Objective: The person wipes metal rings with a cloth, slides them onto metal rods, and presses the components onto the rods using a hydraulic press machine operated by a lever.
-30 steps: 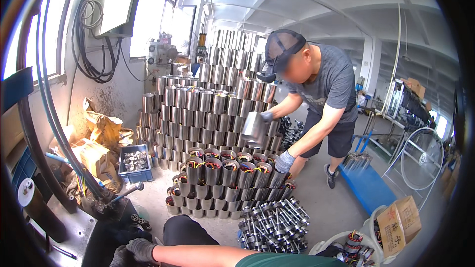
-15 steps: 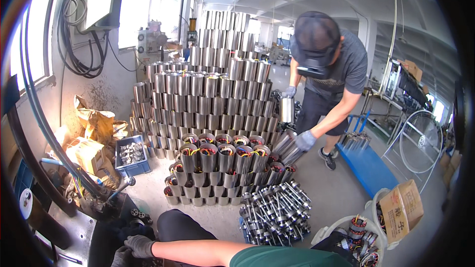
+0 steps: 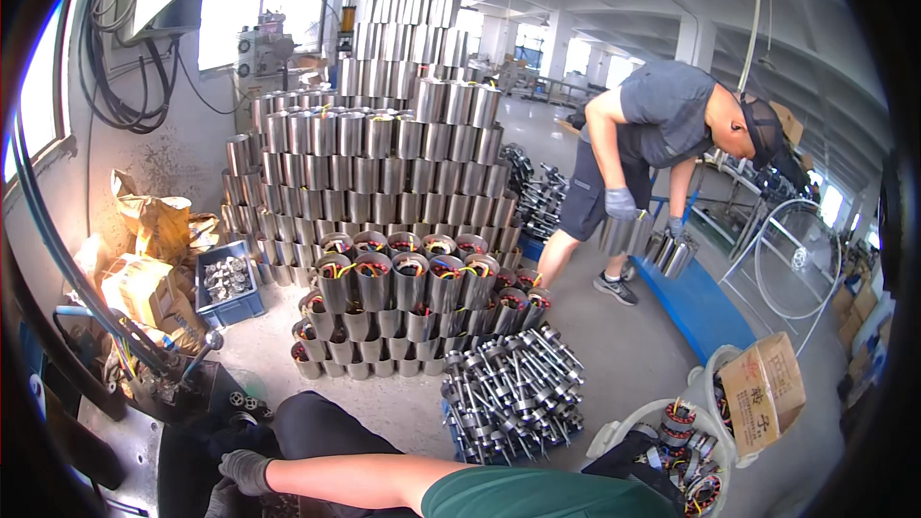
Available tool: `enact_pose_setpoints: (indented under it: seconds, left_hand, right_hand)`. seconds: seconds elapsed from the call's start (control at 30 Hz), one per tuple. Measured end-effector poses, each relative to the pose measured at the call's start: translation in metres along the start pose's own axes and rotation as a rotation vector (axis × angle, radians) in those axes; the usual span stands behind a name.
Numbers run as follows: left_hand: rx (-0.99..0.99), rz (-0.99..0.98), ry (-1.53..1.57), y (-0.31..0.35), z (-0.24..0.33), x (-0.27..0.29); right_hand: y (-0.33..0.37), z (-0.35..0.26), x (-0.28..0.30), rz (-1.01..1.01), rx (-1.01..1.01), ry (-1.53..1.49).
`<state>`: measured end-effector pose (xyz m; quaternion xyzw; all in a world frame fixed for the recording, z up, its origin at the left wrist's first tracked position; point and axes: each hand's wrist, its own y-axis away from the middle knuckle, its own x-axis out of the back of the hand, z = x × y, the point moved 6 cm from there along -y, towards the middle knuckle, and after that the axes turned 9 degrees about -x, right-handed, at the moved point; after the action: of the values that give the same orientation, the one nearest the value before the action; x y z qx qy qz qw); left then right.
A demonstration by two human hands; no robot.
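Observation:
My right hand (image 3: 246,472), in a grey glove, is at the lower left beside a dark machine (image 3: 197,393). Its fingers are curled closed; whatever they grip, if anything, is hidden. Just below it, my left hand (image 3: 223,499), also gloved, is partly cut off by the lower edge, its fingers unclear. Small dark ring-shaped parts (image 3: 251,403) lie on the machine near them. In front of me rise stacked steel cylinders (image 3: 365,280), the nearer ones with coloured wires inside. A pile of metal rotor shafts (image 3: 513,393) lies to their right.
A co-worker (image 3: 662,125) bends at the right, holding metal cylinders (image 3: 628,235) over a blue flat cart (image 3: 691,312). White buckets (image 3: 614,436) of wound stators and a cardboard box (image 3: 763,388) stand lower right. A blue crate (image 3: 230,312) of metal parts sits left, by torn paper sacks (image 3: 149,216).
The co-worker has turned from the stack toward the cart, carrying metal cylinders to the right. The whole view has shifted slightly. My hands stay close together by the machine.

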<state>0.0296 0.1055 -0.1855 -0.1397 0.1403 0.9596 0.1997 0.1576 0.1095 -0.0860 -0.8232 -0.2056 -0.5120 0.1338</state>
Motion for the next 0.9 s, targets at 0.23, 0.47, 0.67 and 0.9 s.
enact_pose_setpoints:
  seconds: [0.23,0.47,0.67,0.9]
  left_hand:
    - [-0.06,-0.042,-0.056,-0.016,-0.001,0.001]
    - [-0.156,-0.028,-0.101,-0.009,0.008,0.027]
    - [-0.226,-0.037,-0.128,-0.007,0.0,0.051]
    - [-0.082,-0.021,-0.101,-0.02,-0.023,0.083]
  right_hand:
    - [-0.003,0.002,0.0,-0.026,-0.029,0.094]
    - [0.002,-0.008,0.005,0.13,0.06,0.14]
    - [0.005,-0.015,0.01,0.189,0.077,0.011]
    - [0.001,-0.009,0.01,0.155,0.032,0.086]
